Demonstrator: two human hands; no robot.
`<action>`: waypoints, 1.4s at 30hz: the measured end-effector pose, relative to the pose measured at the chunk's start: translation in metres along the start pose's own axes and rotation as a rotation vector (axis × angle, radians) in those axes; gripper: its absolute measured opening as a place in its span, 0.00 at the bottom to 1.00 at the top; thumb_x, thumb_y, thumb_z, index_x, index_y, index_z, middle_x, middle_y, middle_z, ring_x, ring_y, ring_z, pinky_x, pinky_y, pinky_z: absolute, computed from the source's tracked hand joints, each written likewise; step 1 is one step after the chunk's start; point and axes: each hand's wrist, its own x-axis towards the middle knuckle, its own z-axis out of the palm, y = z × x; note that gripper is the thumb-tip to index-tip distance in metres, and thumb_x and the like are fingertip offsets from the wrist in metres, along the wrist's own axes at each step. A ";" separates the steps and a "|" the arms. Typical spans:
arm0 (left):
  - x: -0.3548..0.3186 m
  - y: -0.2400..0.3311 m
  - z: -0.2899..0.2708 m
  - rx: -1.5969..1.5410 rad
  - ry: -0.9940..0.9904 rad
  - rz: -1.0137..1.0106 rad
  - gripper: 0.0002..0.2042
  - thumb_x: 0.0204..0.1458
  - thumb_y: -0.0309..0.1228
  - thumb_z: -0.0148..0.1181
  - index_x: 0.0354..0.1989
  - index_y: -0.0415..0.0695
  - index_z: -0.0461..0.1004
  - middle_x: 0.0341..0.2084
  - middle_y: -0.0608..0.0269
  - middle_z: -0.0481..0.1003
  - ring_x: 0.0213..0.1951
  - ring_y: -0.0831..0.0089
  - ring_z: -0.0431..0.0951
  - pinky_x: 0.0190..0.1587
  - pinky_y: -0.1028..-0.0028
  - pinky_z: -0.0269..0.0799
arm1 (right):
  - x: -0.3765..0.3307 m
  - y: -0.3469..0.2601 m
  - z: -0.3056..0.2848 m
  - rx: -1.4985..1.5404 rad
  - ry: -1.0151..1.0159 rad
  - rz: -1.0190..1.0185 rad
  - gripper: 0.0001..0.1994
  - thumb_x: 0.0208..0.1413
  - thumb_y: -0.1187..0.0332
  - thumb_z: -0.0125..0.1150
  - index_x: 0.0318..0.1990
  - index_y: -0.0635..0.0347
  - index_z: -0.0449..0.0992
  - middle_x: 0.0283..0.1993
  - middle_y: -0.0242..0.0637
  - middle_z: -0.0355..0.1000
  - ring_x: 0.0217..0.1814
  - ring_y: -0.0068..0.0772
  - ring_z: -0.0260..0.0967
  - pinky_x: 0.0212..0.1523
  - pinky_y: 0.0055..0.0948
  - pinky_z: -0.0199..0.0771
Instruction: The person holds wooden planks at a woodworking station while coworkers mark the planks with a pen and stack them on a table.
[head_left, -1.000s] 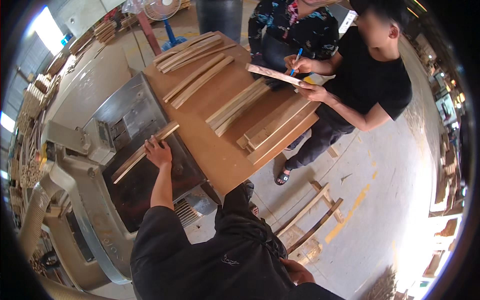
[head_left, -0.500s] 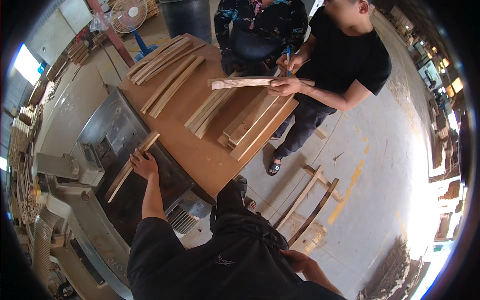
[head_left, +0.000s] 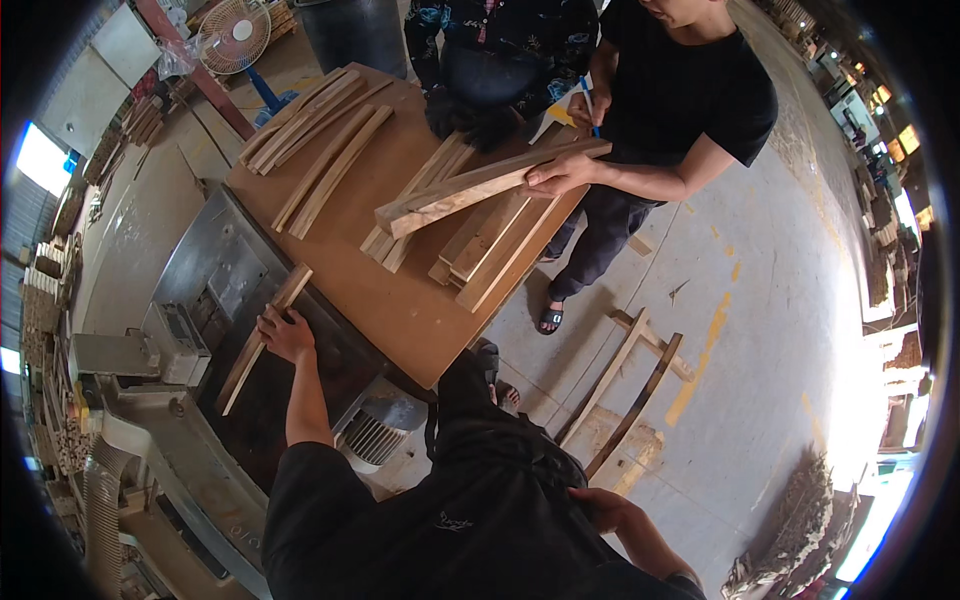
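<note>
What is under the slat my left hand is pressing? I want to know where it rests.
The slat lies on the machine's dark metal bed, beside the brown table. The left hand covers its middle, so the bed beneath there is hidden.

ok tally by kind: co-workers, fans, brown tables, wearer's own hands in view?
Co-workers: 2 (plain black shirt, patterned shirt)
Fan: 1
Brown table: 1
Wearer's hands: 2 (left hand, right hand)
Total: 6
</note>
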 end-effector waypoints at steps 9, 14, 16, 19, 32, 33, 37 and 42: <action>0.001 -0.001 0.001 0.037 -0.027 -0.011 0.25 0.60 0.46 0.51 0.65 0.54 0.61 0.64 0.54 0.57 0.65 0.53 0.57 0.56 0.53 0.67 | 0.001 -0.006 -0.006 0.045 0.007 0.030 0.20 0.58 0.65 0.62 0.55 0.65 0.70 0.56 0.43 0.73 0.59 0.39 0.69 0.67 0.45 0.59; 0.000 0.001 -0.003 0.017 -0.038 -0.016 0.26 0.59 0.46 0.51 0.65 0.54 0.61 0.64 0.54 0.57 0.65 0.53 0.57 0.57 0.53 0.67 | 0.000 -0.007 -0.004 0.052 0.015 0.035 0.20 0.59 0.65 0.61 0.56 0.65 0.70 0.57 0.43 0.72 0.60 0.40 0.69 0.67 0.45 0.59; 0.001 0.002 -0.002 0.019 -0.034 -0.016 0.26 0.59 0.46 0.51 0.65 0.54 0.61 0.64 0.54 0.57 0.65 0.53 0.57 0.57 0.53 0.67 | -0.001 -0.007 0.003 0.072 -0.055 0.042 0.21 0.59 0.65 0.61 0.56 0.66 0.69 0.57 0.44 0.72 0.59 0.40 0.69 0.67 0.46 0.59; 0.001 0.000 -0.001 0.019 -0.020 -0.009 0.25 0.59 0.46 0.51 0.65 0.54 0.62 0.64 0.54 0.57 0.65 0.53 0.57 0.57 0.53 0.67 | 0.000 -0.007 -0.007 0.120 -0.120 0.072 0.21 0.59 0.65 0.61 0.57 0.66 0.68 0.57 0.45 0.71 0.60 0.41 0.69 0.68 0.47 0.59; 0.001 0.002 0.001 -0.001 0.009 -0.005 0.25 0.59 0.47 0.51 0.64 0.54 0.63 0.64 0.54 0.57 0.66 0.53 0.55 0.56 0.52 0.67 | -0.001 -0.010 -0.005 0.066 -0.025 0.042 0.22 0.59 0.65 0.61 0.57 0.66 0.68 0.58 0.44 0.71 0.60 0.41 0.68 0.68 0.47 0.59; 0.001 0.002 0.000 -0.004 0.011 -0.006 0.25 0.59 0.47 0.51 0.64 0.54 0.63 0.64 0.54 0.57 0.66 0.53 0.55 0.56 0.52 0.67 | -0.001 -0.009 -0.007 0.052 0.003 0.023 0.22 0.59 0.65 0.61 0.57 0.66 0.68 0.58 0.44 0.71 0.60 0.41 0.68 0.68 0.47 0.59; 0.000 0.000 0.002 -0.009 0.033 0.003 0.25 0.58 0.45 0.52 0.64 0.54 0.64 0.63 0.54 0.58 0.65 0.53 0.56 0.55 0.52 0.68 | 0.000 -0.010 -0.011 0.044 -0.025 0.037 0.22 0.59 0.64 0.62 0.56 0.66 0.69 0.58 0.43 0.71 0.60 0.40 0.68 0.68 0.45 0.59; -0.001 -0.003 0.005 -0.012 0.058 0.003 0.24 0.58 0.45 0.53 0.63 0.54 0.65 0.63 0.54 0.58 0.65 0.52 0.57 0.55 0.53 0.68 | 0.000 -0.006 -0.006 0.028 -0.003 0.029 0.21 0.59 0.63 0.61 0.56 0.67 0.69 0.56 0.45 0.72 0.58 0.42 0.70 0.65 0.46 0.64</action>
